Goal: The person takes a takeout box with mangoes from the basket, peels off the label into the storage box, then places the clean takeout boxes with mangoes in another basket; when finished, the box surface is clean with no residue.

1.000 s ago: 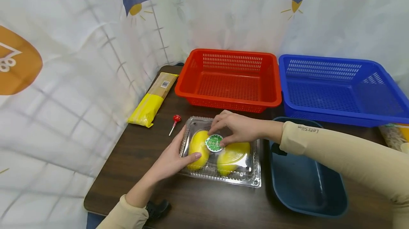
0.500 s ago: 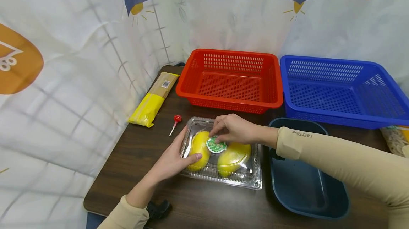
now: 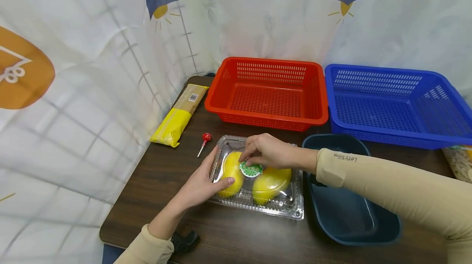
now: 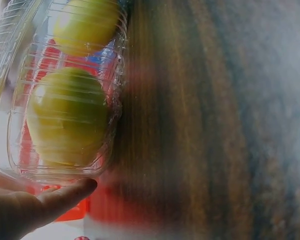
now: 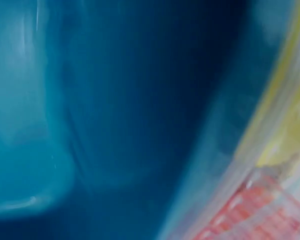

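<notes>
A clear plastic clamshell box (image 3: 280,211) with two yellow fruits (image 3: 271,185), mango-like in shape, lies on the table in the head view. My left hand (image 3: 199,182) holds its left side, thumb over the lid and fingers along the far edge. On the lid is a round green-and-white sticker (image 3: 251,170). The right hand (image 3: 268,151) pinches its upper edge between thumb and curled fingers, covering that part. Through the ribbed wall, the left wrist view shows a yellow-green fruit (image 4: 67,117) above a left finger (image 4: 65,197).
A red basket (image 3: 267,117) and a blue basket (image 3: 398,135) stand behind. To the right, a dark blue basin (image 3: 354,237) sits under the right forearm. At left lie a red lollipop (image 3: 206,137) and a yellow-and-tan packet (image 3: 177,118). A bag (image 3: 457,161) shows at far right.
The right thumb and fingers have drawn together on the sticker's upper edge, covering more of it. The basin has shifted slightly left and up under the right arm. The left hand keeps its hold.
</notes>
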Demonstrator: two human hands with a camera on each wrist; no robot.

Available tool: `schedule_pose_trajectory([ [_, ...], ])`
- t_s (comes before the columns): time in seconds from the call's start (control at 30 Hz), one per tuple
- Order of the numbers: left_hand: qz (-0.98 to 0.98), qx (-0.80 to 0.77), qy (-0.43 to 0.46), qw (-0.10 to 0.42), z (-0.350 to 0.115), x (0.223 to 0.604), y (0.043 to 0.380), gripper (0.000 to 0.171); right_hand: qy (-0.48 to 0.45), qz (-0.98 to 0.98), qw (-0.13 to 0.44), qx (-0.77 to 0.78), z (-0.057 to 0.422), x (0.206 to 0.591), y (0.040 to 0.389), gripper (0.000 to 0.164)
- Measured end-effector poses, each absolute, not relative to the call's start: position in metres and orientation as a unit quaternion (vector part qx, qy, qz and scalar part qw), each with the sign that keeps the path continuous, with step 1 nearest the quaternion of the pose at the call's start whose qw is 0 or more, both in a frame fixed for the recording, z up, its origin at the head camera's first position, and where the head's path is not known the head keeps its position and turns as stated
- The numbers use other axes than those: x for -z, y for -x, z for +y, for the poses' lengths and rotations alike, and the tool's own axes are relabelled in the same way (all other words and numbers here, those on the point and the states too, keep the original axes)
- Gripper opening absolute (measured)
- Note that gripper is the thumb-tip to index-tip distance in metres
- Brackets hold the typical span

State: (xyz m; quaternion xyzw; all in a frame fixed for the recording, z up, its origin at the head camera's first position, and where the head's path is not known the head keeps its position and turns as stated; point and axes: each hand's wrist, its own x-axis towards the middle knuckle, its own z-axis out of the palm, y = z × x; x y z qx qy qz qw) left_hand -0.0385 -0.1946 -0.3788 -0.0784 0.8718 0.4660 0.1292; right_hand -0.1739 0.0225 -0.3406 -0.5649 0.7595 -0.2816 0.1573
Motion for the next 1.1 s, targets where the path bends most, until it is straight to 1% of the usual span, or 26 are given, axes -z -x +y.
schedule_pose_trajectory([
  [0.27, 0.872, -0.464, 0.080, 0.133, -0.1948, 0.3787, 0.0394, 0.108, 0.594, 0.741, 0.162, 0.269, 0.0183, 0.3427, 0.1770, 0.012],
  [0.73, 0.868, -0.476, 0.071, 0.124, -0.1957, 0.3798, 0.0368, 0.107, 0.597, 0.738, 0.177, 0.258, 0.0149, 0.3442, 0.1770, 0.004],
  [0.93, 0.865, -0.482, 0.069, 0.125, -0.1963, 0.3810, 0.0376, 0.108, 0.581, 0.749, 0.185, 0.259, 0.0142, 0.3433, 0.1749, 0.005],
  [1.1, 0.864, -0.481, 0.073, 0.129, -0.1957, 0.3801, 0.0384, 0.108, 0.578, 0.757, 0.177, 0.250, 0.0120, 0.3424, 0.1726, 0.007],
])
